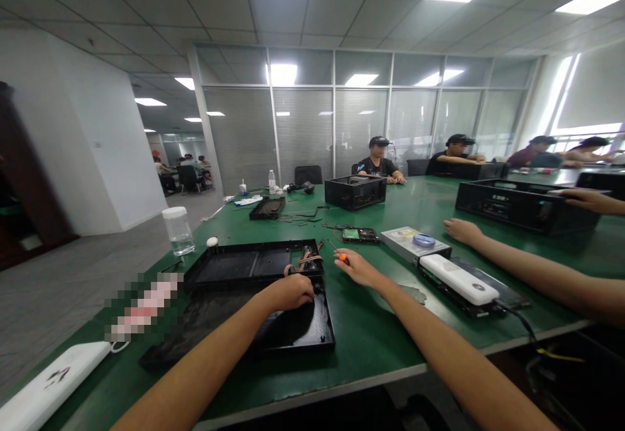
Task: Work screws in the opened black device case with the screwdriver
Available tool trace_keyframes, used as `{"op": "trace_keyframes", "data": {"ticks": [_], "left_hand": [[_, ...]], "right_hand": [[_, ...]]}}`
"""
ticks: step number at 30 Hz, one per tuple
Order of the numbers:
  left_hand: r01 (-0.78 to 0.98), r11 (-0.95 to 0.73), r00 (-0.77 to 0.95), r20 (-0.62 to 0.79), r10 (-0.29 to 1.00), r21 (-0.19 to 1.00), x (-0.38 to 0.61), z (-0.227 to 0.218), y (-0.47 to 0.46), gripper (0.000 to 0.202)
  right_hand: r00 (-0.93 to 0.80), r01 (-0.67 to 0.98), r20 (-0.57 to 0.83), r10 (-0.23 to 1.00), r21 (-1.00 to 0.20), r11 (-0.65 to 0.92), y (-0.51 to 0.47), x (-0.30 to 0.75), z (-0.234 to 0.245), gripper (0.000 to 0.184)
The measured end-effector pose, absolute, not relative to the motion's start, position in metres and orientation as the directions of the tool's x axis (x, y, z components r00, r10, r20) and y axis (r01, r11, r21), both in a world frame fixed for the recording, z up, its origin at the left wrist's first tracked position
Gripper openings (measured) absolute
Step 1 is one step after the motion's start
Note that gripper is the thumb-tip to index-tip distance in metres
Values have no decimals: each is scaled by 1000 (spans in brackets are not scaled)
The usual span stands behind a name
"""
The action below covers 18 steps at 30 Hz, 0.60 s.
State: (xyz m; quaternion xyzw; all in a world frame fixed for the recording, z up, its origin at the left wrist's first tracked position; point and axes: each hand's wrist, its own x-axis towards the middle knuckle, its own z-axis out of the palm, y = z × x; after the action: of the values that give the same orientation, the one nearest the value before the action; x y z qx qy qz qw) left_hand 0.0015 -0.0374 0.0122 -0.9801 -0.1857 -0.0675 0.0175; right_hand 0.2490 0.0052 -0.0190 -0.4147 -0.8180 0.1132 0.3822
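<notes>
My left hand (pixel 291 291) rests with curled fingers on the far edge of a flat black case panel (pixel 303 330) lying on the green table (pixel 371 340). My right hand (pixel 356 267) is closed on a small screwdriver (pixel 339 252) with an orange handle, its tip pointing away to the left. Just beyond my left hand lies a black computer chassis (pixel 244 264) with a bundle of coloured wires (pixel 307 260) at its right end.
A co-worker's hand (pixel 461 230) lies to my right beside an optical drive (pixel 413 242) and a white device (pixel 459 278). A clear plastic jar (pixel 178 230), a circuit board (pixel 360 234) and black chassis boxes (pixel 355 191) stand farther off. Other people sit at the far side.
</notes>
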Motion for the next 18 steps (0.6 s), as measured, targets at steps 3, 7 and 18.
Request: {"op": "trace_keyframes", "data": {"ticks": [3,7,18], "left_hand": [[379,-924,917,151,368,-53,3,12,-38,14],[416,-899,902,192,387,-138,7,13,-41,19],[574,-779,812,292,505,-251,18,13,-39,17]], "right_hand": [[-362,590,530,767,-506,629,6,249,-20,33],[-373,584,533,759,-501,639,8,248,-21,30],[-380,596,538,753,-480,643,4,245,-18,26]]}}
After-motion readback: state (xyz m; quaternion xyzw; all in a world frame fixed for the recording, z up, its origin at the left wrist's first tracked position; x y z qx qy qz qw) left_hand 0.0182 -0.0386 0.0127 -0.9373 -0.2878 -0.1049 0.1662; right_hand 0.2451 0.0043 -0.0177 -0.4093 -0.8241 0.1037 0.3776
